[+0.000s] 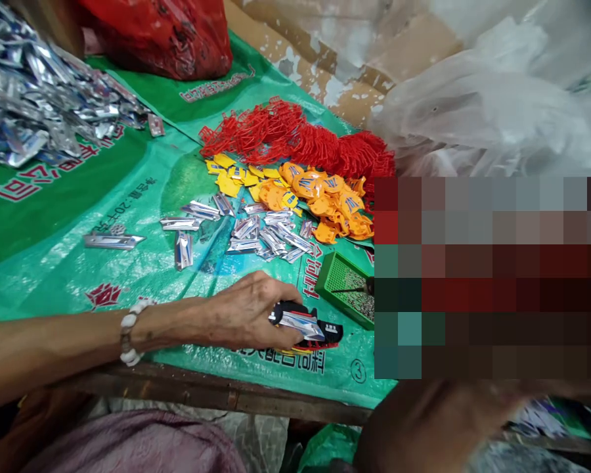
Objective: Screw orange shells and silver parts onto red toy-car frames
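Left hand clamped on a black and red part, lower centre of the frame.

From my remote seat I see its fingers closed over the part's near end, pinning it to the green woven sheet that covers the table, close to the front edge; a silver strip lies along the part's top. A white bead bracelet sits on that wrist. Just right of the part stands a small green tray with a thin dark tool tip poking into it. The right hand does not show (a blocked-out patch covers that side), so I cannot tell what its fingers do. Above the hand, mid-frame, lie scattered silver pieces, then orange discs, yellow pieces and a pile of red plastic frames. A foil heap fills the upper left.
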The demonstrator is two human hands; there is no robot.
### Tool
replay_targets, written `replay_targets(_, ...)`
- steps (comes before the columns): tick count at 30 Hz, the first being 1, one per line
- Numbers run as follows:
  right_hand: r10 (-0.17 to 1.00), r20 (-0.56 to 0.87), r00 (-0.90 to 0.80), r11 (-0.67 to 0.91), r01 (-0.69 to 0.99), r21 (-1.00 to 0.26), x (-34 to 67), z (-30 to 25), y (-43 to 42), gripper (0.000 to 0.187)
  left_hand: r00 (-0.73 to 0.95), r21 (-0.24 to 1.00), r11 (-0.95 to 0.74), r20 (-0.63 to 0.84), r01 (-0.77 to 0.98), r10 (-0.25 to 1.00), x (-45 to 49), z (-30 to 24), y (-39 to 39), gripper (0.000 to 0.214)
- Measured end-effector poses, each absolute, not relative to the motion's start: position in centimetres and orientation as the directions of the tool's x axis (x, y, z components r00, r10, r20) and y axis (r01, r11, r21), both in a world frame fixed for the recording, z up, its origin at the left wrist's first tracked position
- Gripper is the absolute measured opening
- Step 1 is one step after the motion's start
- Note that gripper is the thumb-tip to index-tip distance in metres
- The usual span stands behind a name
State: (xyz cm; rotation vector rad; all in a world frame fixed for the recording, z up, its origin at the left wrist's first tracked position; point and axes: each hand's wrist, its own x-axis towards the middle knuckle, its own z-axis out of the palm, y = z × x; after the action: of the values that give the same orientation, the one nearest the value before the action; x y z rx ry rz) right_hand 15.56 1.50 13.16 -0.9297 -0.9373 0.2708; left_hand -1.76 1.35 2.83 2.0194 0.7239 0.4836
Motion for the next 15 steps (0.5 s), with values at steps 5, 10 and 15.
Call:
replay_targets(5, 0.444, 0.615, 0.652, 0.612, 0.280, -0.739, 18.3, 11.6, 3.5, 0.010, 0.721, 0.539, -0.815, 0.476, 0.213, 0.504, -2.6, 2.1, 1.7, 0.023)
replay_targets(10, 0.485, 0.583, 0.652, 0.557, 0.283, -0.781, 20.1, 9.8, 3.9, 0.027, 0.795, 0.032, -0.979, 0.579, 0.199, 0.181, -2.2, 1.0, 1.2, 0.025)
replay_targets(15, 0.541, 0.571, 0.617, 0.549, 0.255, -0.796, 20.5, 10.3, 4.0, 0.040, 0.832, 0.014, -0.983, 0.532, 0.180, 0.160, -2.3, 0.0, -0.8, 0.021)
